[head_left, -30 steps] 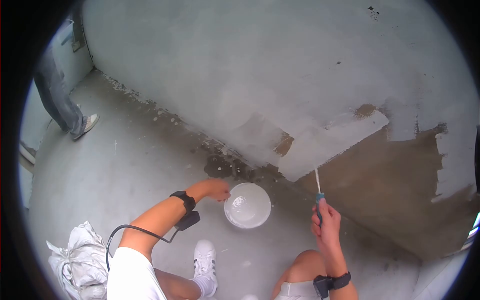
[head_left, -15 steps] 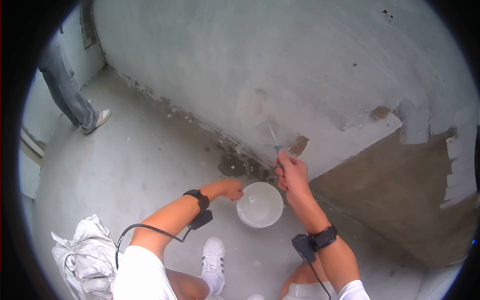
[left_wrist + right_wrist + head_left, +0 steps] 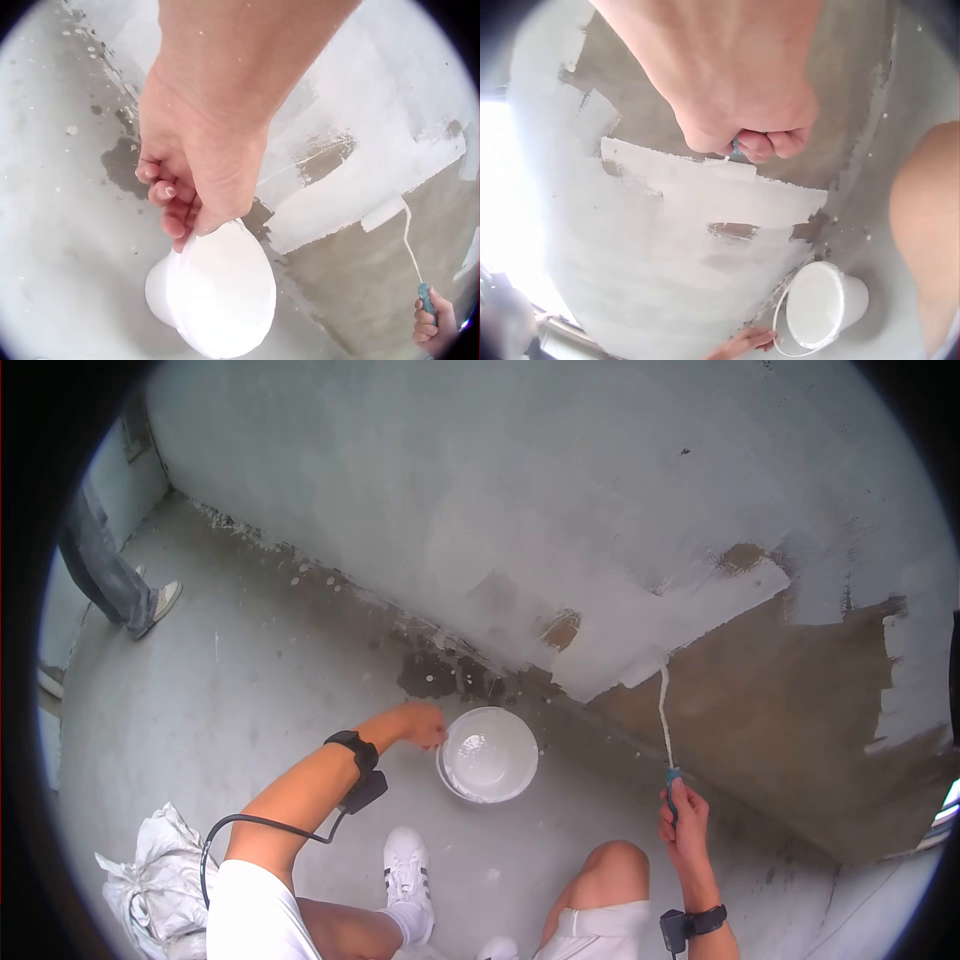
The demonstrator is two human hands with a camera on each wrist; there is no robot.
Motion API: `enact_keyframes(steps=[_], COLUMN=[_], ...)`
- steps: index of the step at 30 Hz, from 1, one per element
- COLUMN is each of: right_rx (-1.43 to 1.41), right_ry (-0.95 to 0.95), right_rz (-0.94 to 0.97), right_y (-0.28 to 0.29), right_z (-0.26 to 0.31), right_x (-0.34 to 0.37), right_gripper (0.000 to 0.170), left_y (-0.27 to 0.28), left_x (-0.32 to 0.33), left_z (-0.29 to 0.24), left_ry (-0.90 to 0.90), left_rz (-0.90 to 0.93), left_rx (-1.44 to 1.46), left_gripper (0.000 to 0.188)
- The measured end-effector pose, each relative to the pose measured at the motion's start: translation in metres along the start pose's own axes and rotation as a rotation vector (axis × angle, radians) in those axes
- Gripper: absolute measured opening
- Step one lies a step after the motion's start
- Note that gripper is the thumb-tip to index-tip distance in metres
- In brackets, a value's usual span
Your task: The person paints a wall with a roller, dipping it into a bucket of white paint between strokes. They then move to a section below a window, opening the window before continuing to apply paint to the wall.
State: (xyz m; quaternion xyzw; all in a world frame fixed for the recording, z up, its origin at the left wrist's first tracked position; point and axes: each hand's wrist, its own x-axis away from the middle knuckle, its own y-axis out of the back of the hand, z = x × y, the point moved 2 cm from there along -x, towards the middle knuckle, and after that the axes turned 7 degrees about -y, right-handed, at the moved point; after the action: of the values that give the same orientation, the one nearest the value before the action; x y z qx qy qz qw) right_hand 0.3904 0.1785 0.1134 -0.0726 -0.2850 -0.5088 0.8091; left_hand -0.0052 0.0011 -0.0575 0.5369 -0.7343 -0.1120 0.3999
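My right hand (image 3: 686, 820) grips the teal handle of a paint roller (image 3: 665, 715), its thin white frame reaching up to the wall. In the left wrist view the white roller sleeve (image 3: 385, 213) lies against the wall at the lower edge of the fresh white coat. My left hand (image 3: 422, 725) holds the white bucket (image 3: 490, 755) at its left side, by the thin handle (image 3: 778, 319) near the rim. White paint fills part of the bucket, which is tilted in the left wrist view. The sleeve blends into the paint in the head view.
The wall (image 3: 450, 490) is partly coated, with a bare brown area (image 3: 780, 690) at lower right. Wet dark spots (image 3: 430, 672) mark the floor along its base. A crumpled white sack (image 3: 155, 875) lies at lower left. Another person's legs (image 3: 110, 575) stand at far left.
The roller went left and up over the wall half a second ago, and is now back at the right by the brown area. My left hand stays at the bucket.
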Motion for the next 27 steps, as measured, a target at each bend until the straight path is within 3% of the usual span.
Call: enact_keyframes(steps=[3, 10, 13, 17, 27], right_rx=[0.052, 0.052, 0.107, 0.092, 0.265], right_ry=[-0.001, 0.046, 0.084, 0.065, -0.006], right_rz=[0.048, 0.308, 0.289, 0.307, -0.009], right_y=[-0.053, -0.241, -0.283, -0.259, -0.003], right_z=[0.005, 0.027, 0.035, 0.033, 0.002], right_x=[-0.023, -0.079, -0.088, -0.092, -0.046], right_gripper=[0.035, 0.036, 0.037, 0.037, 0.036], left_y=[-0.003, -0.005, -0.003, -0.004, -0.001], left_x=[0.001, 0.003, 0.002, 0.001, -0.008], left_z=[0.003, -0.005, -0.003, -0.003, -0.004], left_ry=[-0.028, 0.017, 0.021, 0.022, 0.041], left_rz=[-0.025, -0.044, -0.05, -0.056, -0.011], left_rx=[0.02, -0.027, -0.018, -0.05, -0.059], left_gripper=[0.031, 0.031, 0.03, 0.03, 0.027])
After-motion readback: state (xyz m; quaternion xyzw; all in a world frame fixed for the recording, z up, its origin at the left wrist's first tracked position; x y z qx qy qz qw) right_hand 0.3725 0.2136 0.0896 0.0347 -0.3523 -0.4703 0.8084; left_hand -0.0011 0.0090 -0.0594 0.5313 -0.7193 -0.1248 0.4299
